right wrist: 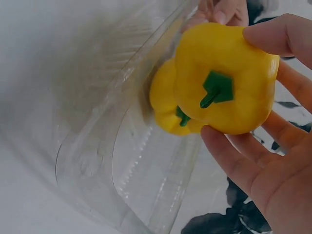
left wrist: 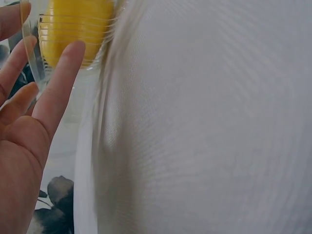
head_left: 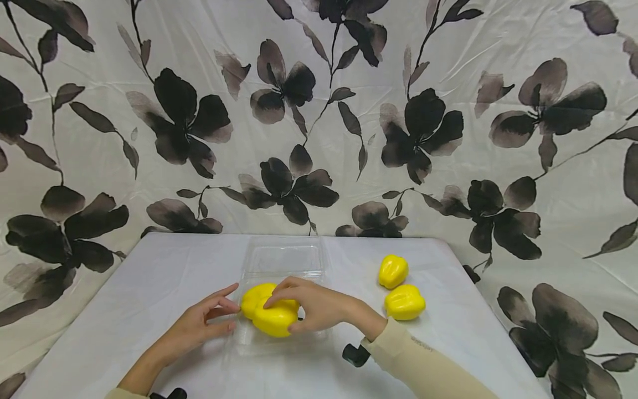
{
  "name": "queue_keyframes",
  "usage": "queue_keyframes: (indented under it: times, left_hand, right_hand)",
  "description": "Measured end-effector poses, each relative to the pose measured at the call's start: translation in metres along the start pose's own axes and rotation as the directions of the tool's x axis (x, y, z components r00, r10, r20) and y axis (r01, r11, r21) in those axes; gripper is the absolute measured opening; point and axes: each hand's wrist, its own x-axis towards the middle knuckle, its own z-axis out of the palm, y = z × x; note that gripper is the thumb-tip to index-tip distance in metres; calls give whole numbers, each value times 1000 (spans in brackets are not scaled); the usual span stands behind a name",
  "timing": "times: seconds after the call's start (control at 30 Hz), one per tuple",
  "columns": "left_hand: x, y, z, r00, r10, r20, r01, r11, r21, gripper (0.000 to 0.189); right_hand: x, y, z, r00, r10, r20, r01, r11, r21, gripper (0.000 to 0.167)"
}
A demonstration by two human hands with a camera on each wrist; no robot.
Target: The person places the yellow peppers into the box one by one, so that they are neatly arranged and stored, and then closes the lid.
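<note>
My right hand (head_left: 324,305) holds a yellow bell pepper (head_left: 276,321) between thumb and fingers, over a clear plastic clamshell container (head_left: 314,346). In the right wrist view the held bell pepper (right wrist: 253,83) shows its green stem, and another yellow bell pepper (right wrist: 163,97) is partly hidden behind it. That second pepper (head_left: 251,301) sits in the container at its left side. My left hand (head_left: 199,321) is at the container's left edge, fingers extended and nothing gripped. In the left wrist view a fingertip overlaps the ribbed clear wall (left wrist: 92,29).
Two more yellow bell peppers (head_left: 392,271) (head_left: 405,302) lie on the white-covered table (head_left: 174,266) right of the container. The container's lid (head_left: 284,259) is folded back toward the far edge. A floral cloth (head_left: 349,111) hangs behind the table.
</note>
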Motion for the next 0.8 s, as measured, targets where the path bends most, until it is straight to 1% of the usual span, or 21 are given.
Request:
queue_keyframes:
  times: [0.27, 0.5, 0.8]
  left_hand:
    - [0, -1, 1, 1000, -12, 8, 12, 1000, -6, 33]
    - [1, 0, 1, 1000, -9, 11, 9, 1000, -8, 33]
    - [1, -2, 1, 1000, -10, 9, 10, 1000, -16, 39]
  right_hand:
    - [8, -1, 8, 1000, -4, 25, 4, 1000, 0, 58]
    - [13, -3, 13, 999, -17, 34, 17, 1000, 5, 58]
    - [22, -2, 21, 999, -12, 52, 12, 1000, -5, 56]
